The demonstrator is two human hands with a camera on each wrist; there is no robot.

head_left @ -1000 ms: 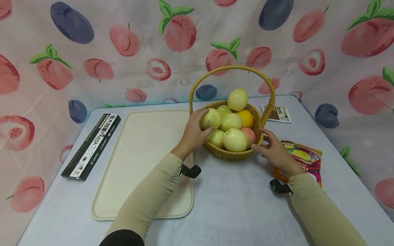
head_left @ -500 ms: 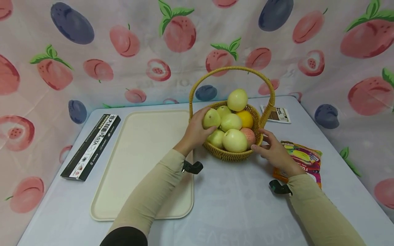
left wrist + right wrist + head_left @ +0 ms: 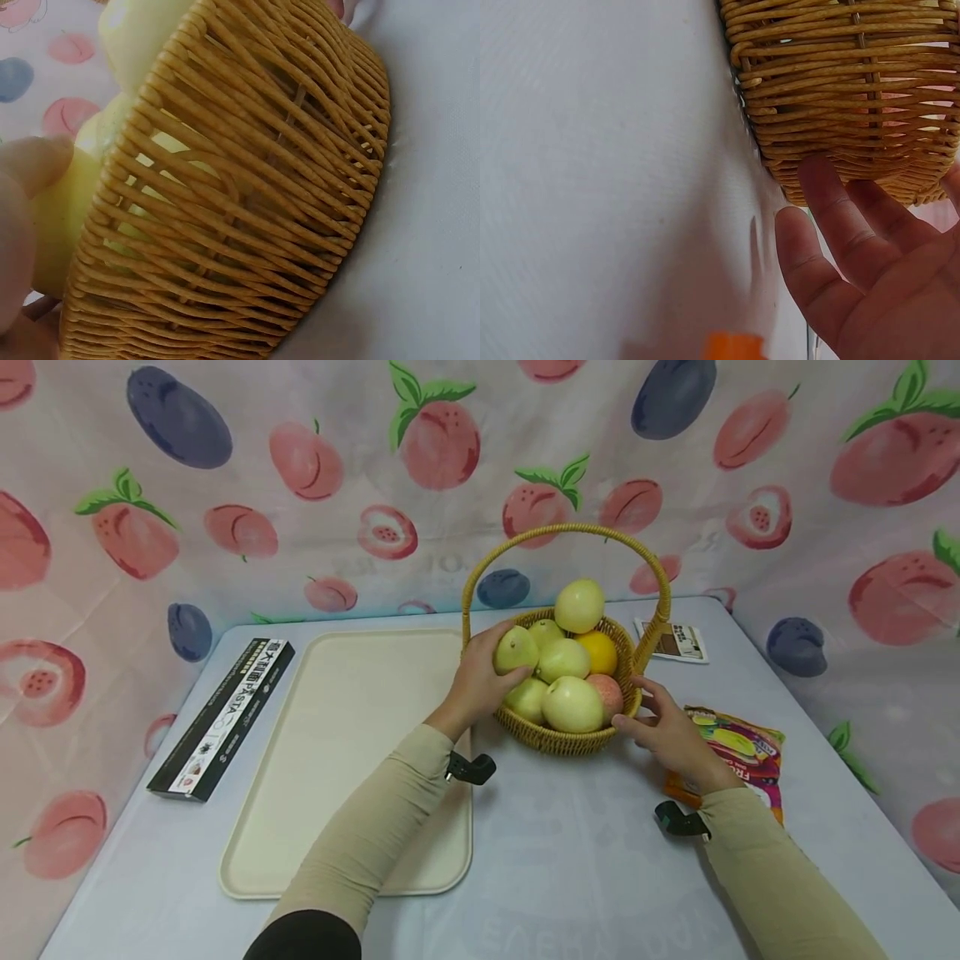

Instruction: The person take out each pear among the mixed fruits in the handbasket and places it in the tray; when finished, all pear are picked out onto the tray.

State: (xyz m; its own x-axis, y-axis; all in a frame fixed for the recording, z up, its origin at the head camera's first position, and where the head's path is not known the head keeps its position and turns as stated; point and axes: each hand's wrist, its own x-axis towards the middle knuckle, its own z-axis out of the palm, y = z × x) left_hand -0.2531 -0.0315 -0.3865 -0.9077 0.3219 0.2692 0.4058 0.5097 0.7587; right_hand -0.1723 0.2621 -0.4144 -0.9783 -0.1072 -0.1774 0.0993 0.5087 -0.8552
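A woven basket (image 3: 558,742) with a tall arched handle stands on the table, heaped with pale green fruit, an orange (image 3: 597,652) and a reddish fruit (image 3: 606,692). My left hand (image 3: 480,677) reaches over its left rim and grips a round pale green fruit (image 3: 516,649), thumb in front and fingers behind. In the left wrist view the thumb (image 3: 45,161) presses that fruit (image 3: 60,225) just above the rim. At the basket's right side is my right hand (image 3: 671,731), fingers extended and fingertips at the woven wall (image 3: 855,112) in the right wrist view.
A large cream tray (image 3: 360,727) lies left of the basket, under my left forearm. Farther left is a black-and-white pasta box (image 3: 225,718). A colourful packet (image 3: 738,747) lies beside my right wrist, and a small packet (image 3: 678,641) behind. A fruit-print cloth (image 3: 337,410) hangs behind the table.
My left hand and the pale green fruit have shifted slightly right, toward the basket's middle, during the first half second. The right hand and basket stay in place.
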